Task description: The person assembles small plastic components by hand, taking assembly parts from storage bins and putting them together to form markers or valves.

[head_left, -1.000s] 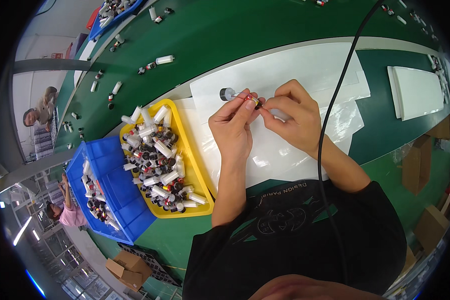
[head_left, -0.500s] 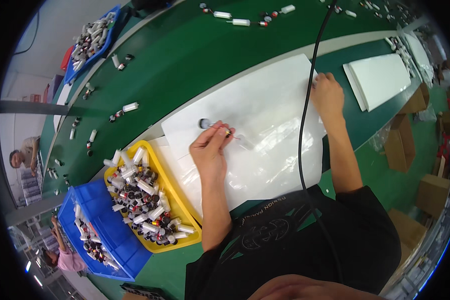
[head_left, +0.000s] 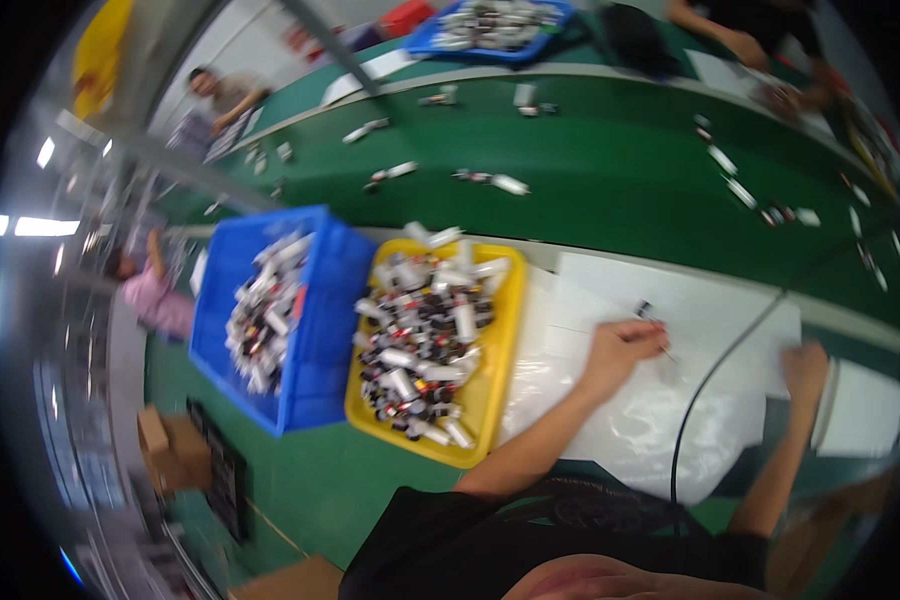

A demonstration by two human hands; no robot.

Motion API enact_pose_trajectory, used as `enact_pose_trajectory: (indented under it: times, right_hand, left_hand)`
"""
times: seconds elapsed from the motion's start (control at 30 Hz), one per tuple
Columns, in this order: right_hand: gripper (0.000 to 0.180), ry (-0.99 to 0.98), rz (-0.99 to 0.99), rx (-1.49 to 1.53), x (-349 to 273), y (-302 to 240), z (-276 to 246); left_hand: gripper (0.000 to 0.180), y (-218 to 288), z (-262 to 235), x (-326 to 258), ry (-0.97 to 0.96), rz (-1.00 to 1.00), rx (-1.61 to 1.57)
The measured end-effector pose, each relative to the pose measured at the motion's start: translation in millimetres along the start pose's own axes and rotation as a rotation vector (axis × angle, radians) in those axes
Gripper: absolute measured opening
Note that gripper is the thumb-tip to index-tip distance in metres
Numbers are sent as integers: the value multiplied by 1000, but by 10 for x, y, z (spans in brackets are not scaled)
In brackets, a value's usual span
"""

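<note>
My left hand is closed in a pinch over the white plastic-covered sheet. Between its fingertips is a small part with thin wires; a dark round end piece shows just beyond the fingers. The rest of that part is blurred. My right hand is at the right side of the sheet, close to a white stack. Motion smears its fingers, so their pose and anything in them are unclear. A black cable hangs across the view between both hands.
Left of the sheet stands a yellow bin heaped with white-and-black cylinder parts, beside a blue bin of similar parts. Linked parts lie along the green belt. Across it, a co-worker's hands work near a blue tray.
The view has swung to the left, bringing the bins nearer the middle and a co-worker across the belt into sight. My left hand still pinches the wired part over the sheet.
</note>
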State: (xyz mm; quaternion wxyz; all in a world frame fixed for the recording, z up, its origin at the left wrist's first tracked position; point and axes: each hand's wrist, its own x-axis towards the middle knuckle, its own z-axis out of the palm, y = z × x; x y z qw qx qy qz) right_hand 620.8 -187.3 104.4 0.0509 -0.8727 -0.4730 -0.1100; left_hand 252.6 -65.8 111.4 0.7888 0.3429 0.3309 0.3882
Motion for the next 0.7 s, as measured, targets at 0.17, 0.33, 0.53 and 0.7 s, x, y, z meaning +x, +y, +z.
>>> enact_pose_trajectory:
  times: [0.17, 0.33, 0.53, 0.7]
  right_hand:
    - [30, -269, 561, 1046, -59, 408, -172]
    - [25, 30, 544, 1518, -150, 314, -257]
    - [17, -187, 512, 2035, -706, -322, 84]
    - [64, -613, 208, 1587, -756, -1719, -495]
  left_hand:
    - [22, 87, 19, -18, -33, -42, -45]
    - [22, 249, 4, -68, 15, -81, -113]
    - [19, 248, 20, -10, 50, -36, -146]
    - [20, 247, -111, 19, 145, 32, -55]
